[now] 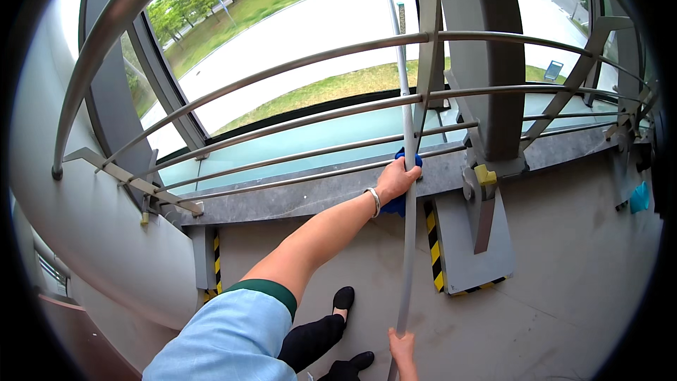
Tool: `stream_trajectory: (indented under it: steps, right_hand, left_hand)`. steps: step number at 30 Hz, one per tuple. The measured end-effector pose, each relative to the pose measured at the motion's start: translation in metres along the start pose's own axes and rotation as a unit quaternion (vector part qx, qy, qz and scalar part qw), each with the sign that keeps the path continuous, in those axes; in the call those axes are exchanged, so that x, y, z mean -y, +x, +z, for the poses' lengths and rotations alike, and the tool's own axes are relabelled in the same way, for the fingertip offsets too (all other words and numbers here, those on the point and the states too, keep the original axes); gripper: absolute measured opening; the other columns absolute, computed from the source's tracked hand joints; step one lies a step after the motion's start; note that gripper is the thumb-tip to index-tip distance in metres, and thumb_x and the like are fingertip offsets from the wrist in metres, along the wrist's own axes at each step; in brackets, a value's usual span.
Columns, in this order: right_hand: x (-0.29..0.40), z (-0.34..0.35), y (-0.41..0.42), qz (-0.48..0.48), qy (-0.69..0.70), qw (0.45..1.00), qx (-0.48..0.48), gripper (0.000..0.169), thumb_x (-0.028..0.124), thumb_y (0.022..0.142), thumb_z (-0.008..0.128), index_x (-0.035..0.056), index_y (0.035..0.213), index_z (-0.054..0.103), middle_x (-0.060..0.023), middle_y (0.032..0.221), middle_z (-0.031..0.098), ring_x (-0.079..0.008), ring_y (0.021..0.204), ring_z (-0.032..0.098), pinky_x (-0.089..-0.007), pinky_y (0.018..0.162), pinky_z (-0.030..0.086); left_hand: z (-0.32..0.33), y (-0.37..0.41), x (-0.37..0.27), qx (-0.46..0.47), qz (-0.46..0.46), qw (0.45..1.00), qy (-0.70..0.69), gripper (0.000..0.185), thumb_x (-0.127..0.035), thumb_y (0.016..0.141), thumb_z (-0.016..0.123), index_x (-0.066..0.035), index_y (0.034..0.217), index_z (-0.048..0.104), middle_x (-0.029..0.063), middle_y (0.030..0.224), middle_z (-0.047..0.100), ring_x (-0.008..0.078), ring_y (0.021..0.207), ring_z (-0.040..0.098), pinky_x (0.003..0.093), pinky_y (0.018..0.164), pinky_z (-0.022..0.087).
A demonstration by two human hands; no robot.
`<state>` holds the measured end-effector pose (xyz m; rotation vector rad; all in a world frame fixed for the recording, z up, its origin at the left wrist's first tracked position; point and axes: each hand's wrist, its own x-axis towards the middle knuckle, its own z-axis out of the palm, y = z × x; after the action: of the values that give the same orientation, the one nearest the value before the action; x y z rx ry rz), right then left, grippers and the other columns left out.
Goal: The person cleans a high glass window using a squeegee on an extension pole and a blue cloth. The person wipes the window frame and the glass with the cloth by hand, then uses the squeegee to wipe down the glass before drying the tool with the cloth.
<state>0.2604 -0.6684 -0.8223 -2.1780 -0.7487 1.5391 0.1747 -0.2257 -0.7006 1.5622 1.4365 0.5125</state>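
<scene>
A long metal telescopic pole runs from the bottom of the view up past the railing to the window. My left hand, with a bangle on its wrist, is closed around the pole and a blue cloth, which shows above and below the fingers. Lower down, my right hand grips the same pole near the bottom edge. The pole's upper end lies beyond the top of the view.
Curved metal railing bars stand before the large window. A grey column rises on the right, above a grey plinth edged in yellow-black tape. A turquoise object is at far right. A big white tube curves along the left.
</scene>
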Motion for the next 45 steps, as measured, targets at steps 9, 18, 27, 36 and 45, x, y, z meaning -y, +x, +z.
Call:
stream_trajectory:
  steps: [9,18,27,36,45]
  right_hand:
    - [-0.079,-0.02,-0.077,0.046,-0.029,0.999,0.001,0.029,0.026,0.085,0.063,-0.0015,0.075,0.062,-0.0122,0.065,0.06,-0.0213,0.059,0.06,-0.0364,0.055,0.048]
    - [-0.111,-0.053,-0.157,-0.037,-0.159,0.985,-0.047,0.037,0.029,0.083,0.062,-0.0066,0.09,0.063,-0.0265,0.074,0.062,-0.0359,0.072,0.063,-0.0468,0.063,0.047]
    - [-0.064,-0.087,-0.259,0.05,-0.215,0.975,0.02,0.038,0.028,0.084,0.059,-0.0093,0.092,0.061,-0.0286,0.088,0.06,-0.0435,0.083,0.058,-0.052,0.072,0.044]
    - [-0.106,-0.106,-0.307,0.023,-0.368,0.925,0.095,0.037,0.033,0.093,0.05,0.0012,0.11,0.06,-0.0236,0.102,0.057,-0.0352,0.1,0.053,-0.0462,0.083,0.041]
    - [-0.087,-0.131,-0.35,0.078,-0.28,0.957,-0.001,0.059,0.05,0.087,0.055,-0.0074,0.081,0.066,-0.0275,0.073,0.063,-0.0431,0.074,0.064,-0.0468,0.063,0.05]
  left_hand:
    - [0.05,-0.076,0.012,0.04,-0.048,0.998,-0.026,0.042,-0.039,0.082,0.051,-0.001,0.098,0.06,0.0192,0.092,0.066,0.0338,0.089,0.064,0.0403,0.082,0.048]
    - [0.056,-0.131,0.0,0.053,-0.089,0.992,-0.069,0.04,-0.04,0.082,0.051,-0.002,0.092,0.061,0.0168,0.084,0.066,0.0316,0.081,0.065,0.0398,0.077,0.049]
    - [0.076,-0.184,0.006,0.087,-0.128,0.981,-0.117,0.034,-0.036,0.079,0.05,-0.003,0.08,0.06,0.0138,0.079,0.064,0.0268,0.074,0.062,0.0378,0.072,0.048]
    - [0.067,-0.204,-0.015,0.102,-0.136,0.966,-0.194,0.033,-0.033,0.079,0.051,-0.001,0.076,0.058,0.0113,0.073,0.063,0.0211,0.066,0.059,0.0348,0.068,0.048]
    - [0.043,-0.22,-0.043,0.15,-0.176,0.945,-0.231,0.03,-0.033,0.083,0.052,-0.004,0.074,0.054,0.0053,0.068,0.056,0.0152,0.063,0.052,0.0318,0.062,0.044]
